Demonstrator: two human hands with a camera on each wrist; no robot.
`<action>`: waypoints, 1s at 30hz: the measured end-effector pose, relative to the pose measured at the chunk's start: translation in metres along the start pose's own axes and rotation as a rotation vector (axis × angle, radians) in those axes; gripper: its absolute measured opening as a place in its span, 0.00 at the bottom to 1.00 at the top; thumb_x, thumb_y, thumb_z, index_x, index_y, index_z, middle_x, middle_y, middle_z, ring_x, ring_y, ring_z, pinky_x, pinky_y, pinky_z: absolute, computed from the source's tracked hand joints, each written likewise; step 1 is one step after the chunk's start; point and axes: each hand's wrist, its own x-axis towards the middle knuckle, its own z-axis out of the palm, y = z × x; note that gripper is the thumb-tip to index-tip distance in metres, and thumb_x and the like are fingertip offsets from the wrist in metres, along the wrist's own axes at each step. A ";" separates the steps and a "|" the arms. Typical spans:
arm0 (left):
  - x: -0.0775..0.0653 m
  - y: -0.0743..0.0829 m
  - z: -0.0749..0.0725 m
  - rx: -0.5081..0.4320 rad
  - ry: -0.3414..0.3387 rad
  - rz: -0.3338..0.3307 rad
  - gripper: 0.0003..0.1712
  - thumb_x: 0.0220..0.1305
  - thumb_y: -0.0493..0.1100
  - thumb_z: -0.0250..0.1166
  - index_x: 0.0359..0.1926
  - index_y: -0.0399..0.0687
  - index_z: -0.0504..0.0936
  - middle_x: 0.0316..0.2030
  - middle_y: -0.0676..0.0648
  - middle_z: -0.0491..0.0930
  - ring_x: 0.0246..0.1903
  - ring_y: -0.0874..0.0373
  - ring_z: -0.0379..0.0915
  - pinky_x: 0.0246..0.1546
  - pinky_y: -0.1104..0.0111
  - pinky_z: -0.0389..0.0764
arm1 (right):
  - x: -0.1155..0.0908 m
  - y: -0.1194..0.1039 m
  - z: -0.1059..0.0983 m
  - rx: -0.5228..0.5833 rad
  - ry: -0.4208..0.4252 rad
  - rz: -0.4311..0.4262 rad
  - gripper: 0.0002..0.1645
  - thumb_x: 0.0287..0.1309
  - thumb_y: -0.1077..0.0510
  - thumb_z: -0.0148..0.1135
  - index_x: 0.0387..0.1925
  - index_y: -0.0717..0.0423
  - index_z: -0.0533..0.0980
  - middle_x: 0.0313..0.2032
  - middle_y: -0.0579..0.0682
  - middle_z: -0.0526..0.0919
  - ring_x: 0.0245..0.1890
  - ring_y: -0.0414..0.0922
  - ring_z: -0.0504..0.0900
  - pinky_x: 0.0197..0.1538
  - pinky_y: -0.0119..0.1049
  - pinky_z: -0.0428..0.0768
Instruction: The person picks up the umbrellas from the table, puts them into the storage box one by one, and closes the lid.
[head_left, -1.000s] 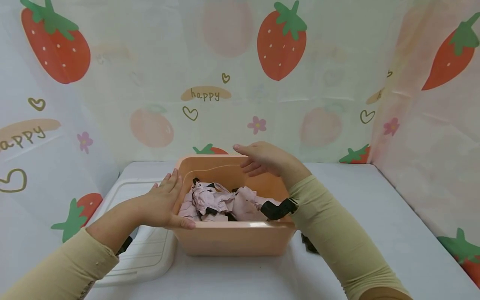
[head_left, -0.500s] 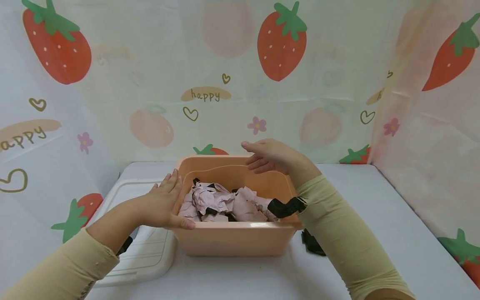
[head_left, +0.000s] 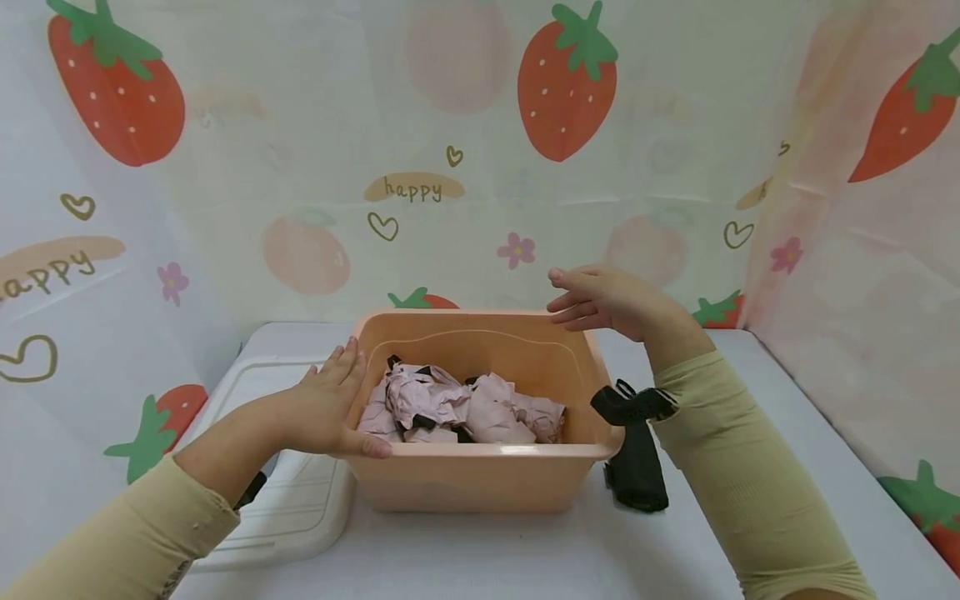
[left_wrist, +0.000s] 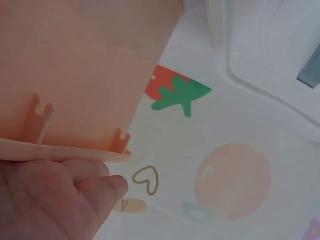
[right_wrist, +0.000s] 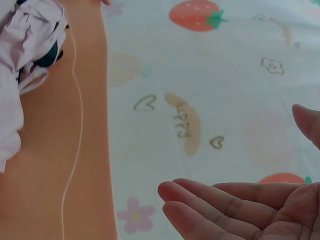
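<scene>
A peach-orange plastic bin (head_left: 465, 483) stands upright in the middle of the table. Crumpled pale pink bundles (head_left: 427, 396), cloth-like with black parts, lie inside it; their exact kind is unclear. My left hand (head_left: 322, 408) rests on the bin's left rim, fingers straight along the edge and thumb over the front corner. In the left wrist view the left palm (left_wrist: 55, 195) lies against the rim's outside. Above the bin's back right corner my right hand (head_left: 611, 300) hovers in the air, holding nothing. The right wrist view shows its fingers (right_wrist: 225, 205) extended and apart from the bin.
Left of the bin lies a white plastic lid (head_left: 300, 517), partly under the left arm. A black long bundle (head_left: 637, 475) lies right of the bin, partly behind the wrist strap (head_left: 626, 406). Strawberry-printed sheets (head_left: 480, 167) enclose the table (head_left: 750, 400) behind and on both sides.
My right hand has moved right and slightly up, from over the bin to its back right corner. More of the black bundle shows. The left hand has stayed on the rim.
</scene>
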 end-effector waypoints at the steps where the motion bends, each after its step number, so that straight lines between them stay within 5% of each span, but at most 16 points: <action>1: 0.000 0.000 0.000 0.000 0.000 -0.001 0.78 0.35 0.83 0.54 0.67 0.26 0.36 0.68 0.30 0.26 0.67 0.35 0.23 0.60 0.39 0.39 | -0.002 0.002 -0.004 -0.003 0.006 0.003 0.42 0.62 0.42 0.50 0.66 0.65 0.52 0.57 0.68 0.68 0.56 0.60 0.71 0.56 0.46 0.71; 19: -0.001 0.002 -0.001 -0.013 -0.004 0.000 0.78 0.36 0.82 0.55 0.67 0.25 0.36 0.68 0.31 0.26 0.67 0.35 0.23 0.61 0.39 0.39 | -0.042 0.037 -0.056 -0.004 0.119 0.053 0.46 0.62 0.38 0.48 0.65 0.70 0.52 0.57 0.71 0.67 0.48 0.51 0.79 0.52 0.42 0.74; 30: 0.000 -0.001 0.000 -0.013 -0.011 -0.009 0.78 0.35 0.83 0.54 0.67 0.26 0.35 0.68 0.31 0.25 0.67 0.36 0.22 0.61 0.40 0.38 | -0.045 0.105 -0.065 0.050 0.117 0.170 0.47 0.62 0.38 0.47 0.64 0.74 0.51 0.53 0.67 0.73 0.44 0.46 0.81 0.50 0.41 0.76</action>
